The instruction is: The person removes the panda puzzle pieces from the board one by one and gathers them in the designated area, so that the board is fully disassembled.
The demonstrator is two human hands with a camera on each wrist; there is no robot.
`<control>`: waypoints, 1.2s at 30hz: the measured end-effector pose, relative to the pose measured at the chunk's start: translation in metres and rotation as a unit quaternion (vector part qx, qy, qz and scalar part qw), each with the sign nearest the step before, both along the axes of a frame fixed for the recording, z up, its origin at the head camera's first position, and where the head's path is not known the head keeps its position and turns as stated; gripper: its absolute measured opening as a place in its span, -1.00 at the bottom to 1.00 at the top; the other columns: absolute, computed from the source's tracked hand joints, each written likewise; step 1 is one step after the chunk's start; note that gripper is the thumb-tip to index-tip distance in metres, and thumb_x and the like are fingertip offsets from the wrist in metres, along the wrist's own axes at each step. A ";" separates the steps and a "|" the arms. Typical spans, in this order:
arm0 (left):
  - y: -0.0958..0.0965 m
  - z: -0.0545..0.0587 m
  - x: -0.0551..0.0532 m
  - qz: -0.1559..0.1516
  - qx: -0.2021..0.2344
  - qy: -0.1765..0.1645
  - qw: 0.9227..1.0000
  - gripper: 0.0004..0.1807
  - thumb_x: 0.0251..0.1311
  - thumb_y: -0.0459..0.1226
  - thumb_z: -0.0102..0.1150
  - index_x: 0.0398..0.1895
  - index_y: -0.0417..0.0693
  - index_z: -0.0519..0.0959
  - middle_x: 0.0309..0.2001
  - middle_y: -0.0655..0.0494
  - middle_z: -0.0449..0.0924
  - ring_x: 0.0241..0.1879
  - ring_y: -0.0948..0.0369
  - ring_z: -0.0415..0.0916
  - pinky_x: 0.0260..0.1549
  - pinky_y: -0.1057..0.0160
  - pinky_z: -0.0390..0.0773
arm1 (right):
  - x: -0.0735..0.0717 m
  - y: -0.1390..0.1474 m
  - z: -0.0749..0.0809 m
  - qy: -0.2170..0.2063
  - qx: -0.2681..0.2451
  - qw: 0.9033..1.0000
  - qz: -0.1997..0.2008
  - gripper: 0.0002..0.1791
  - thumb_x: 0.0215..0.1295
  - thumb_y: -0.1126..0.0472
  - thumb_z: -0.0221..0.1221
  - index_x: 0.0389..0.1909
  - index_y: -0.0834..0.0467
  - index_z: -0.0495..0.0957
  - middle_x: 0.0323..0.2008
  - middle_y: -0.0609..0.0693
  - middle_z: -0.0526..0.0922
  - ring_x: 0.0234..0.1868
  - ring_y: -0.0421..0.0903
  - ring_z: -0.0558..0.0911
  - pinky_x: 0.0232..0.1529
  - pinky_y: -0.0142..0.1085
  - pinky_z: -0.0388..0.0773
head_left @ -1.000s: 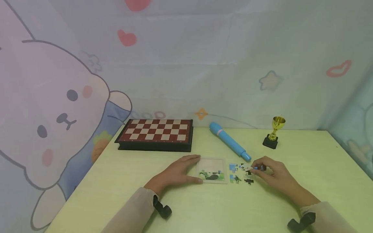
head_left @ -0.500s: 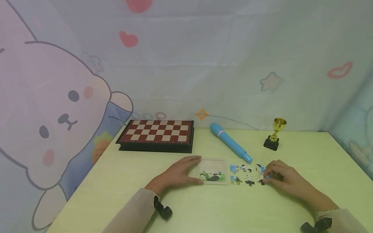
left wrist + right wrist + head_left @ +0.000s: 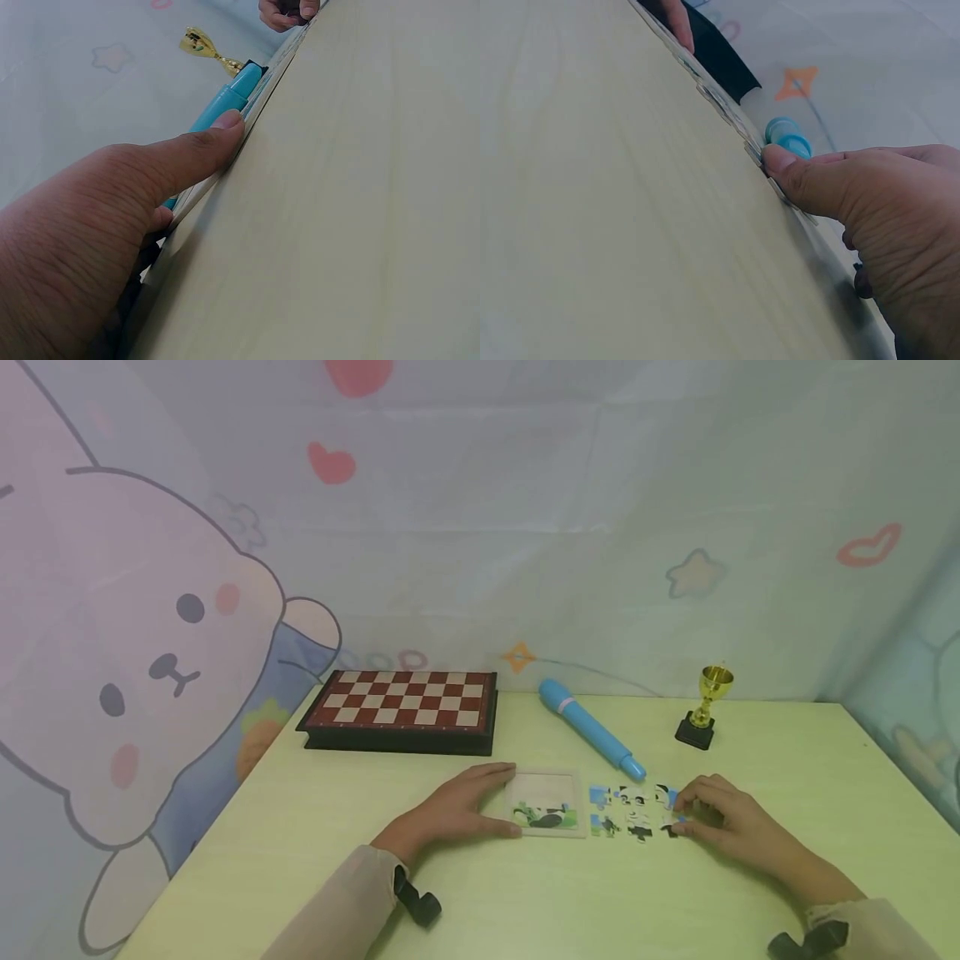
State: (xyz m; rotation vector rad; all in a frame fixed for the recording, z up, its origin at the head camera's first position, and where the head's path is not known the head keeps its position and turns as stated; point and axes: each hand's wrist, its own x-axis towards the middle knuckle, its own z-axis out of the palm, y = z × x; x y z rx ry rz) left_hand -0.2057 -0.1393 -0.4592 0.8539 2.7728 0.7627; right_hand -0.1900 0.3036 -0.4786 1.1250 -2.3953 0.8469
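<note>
My left hand (image 3: 457, 806) holds the left side of a square puzzle tray (image 3: 547, 787), thumb at the near corner and fingers at the far one. Along the tray's near side lies a strip of fitted panda picture, and the rest of its base shows bare. To its right, several loose jigsaw pieces (image 3: 639, 833) lie on the table in two rows. My right hand (image 3: 731, 818) pinches a jigsaw piece (image 3: 668, 829) at the right end of the near row, its fingers partly covering it. In the right wrist view, the thumb (image 3: 781, 160) touches pieces seen edge-on.
A folded chessboard case (image 3: 405, 702) stands at the back left. Behind the pieces lies a fat blue pen-shaped object (image 3: 592, 727). At the back right, a small gold trophy cup (image 3: 701, 706) stands on a black base. A printed cloth backdrop (image 3: 555, 527) rises behind the table.
My right hand has moved right from the middle of the pieces, and a blue-tipped piece it held now lies in the right column. My left hand stays at the tray.
</note>
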 end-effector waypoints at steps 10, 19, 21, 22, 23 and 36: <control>0.001 0.001 -0.001 -0.004 -0.001 0.007 1.000 0.08 0.02 0.46 0.19 0.57 0.21 0.19 0.54 0.35 0.09 0.53 0.17 0.02 0.44 -0.05 0.14 | 0.000 0.001 0.000 -0.010 -0.015 1.000 -0.001 -0.55 0.00 0.36 0.51 -0.16 -0.10 0.58 -0.22 -0.29 0.58 -0.27 -0.29 0.40 -0.32 -0.45 0.36; -0.001 -0.002 -0.003 -0.005 0.001 0.016 1.000 0.10 0.00 0.47 0.20 0.57 0.20 0.19 0.55 0.30 0.11 0.53 0.17 0.02 0.43 -0.04 0.15 | 0.004 -0.052 0.007 0.060 -0.089 0.990 0.097 -0.53 0.00 0.50 0.43 -0.02 0.13 0.66 -0.08 -0.05 0.68 -0.03 -0.13 0.56 0.04 -0.46 0.43; -0.001 -0.003 -0.002 -0.009 0.001 0.019 1.000 0.11 0.00 0.48 0.18 0.57 0.19 0.19 0.55 0.28 0.10 0.53 0.16 0.02 0.43 -0.04 0.15 | 0.006 -0.078 0.010 0.066 -0.072 0.988 0.120 -0.53 0.07 0.39 0.44 0.05 0.12 0.65 -0.02 -0.08 0.66 0.03 -0.12 0.55 0.12 -0.42 0.38; -0.001 -0.004 -0.002 -0.010 0.002 0.020 1.000 0.12 -0.01 0.49 0.18 0.57 0.18 0.19 0.55 0.28 0.10 0.53 0.16 0.02 0.43 -0.04 0.16 | 0.007 -0.092 0.011 0.066 -0.062 0.987 0.132 -0.53 0.11 0.33 0.44 0.08 0.11 0.64 0.01 -0.09 0.65 0.05 -0.11 0.54 0.14 -0.39 0.37; -0.001 -0.004 -0.001 -0.012 0.000 0.023 1.000 0.12 -0.01 0.50 0.16 0.58 0.18 0.19 0.55 0.28 0.10 0.53 0.16 0.02 0.43 -0.04 0.16 | 0.007 -0.106 0.012 0.065 -0.052 0.986 0.143 -0.54 0.15 0.28 0.44 0.11 0.10 0.63 0.03 -0.12 0.64 0.07 -0.12 0.54 0.15 -0.35 0.37; -0.003 -0.005 -0.001 -0.017 -0.010 0.036 0.999 0.13 -0.01 0.53 0.11 0.59 0.22 0.15 0.55 0.37 0.05 0.53 0.19 0.01 0.41 -0.05 0.21 | -0.019 -0.187 0.010 -0.024 0.060 0.993 0.098 -0.47 0.38 -0.05 0.27 0.25 0.15 0.57 0.13 -0.07 0.54 0.16 -0.14 0.49 0.16 -0.15 0.53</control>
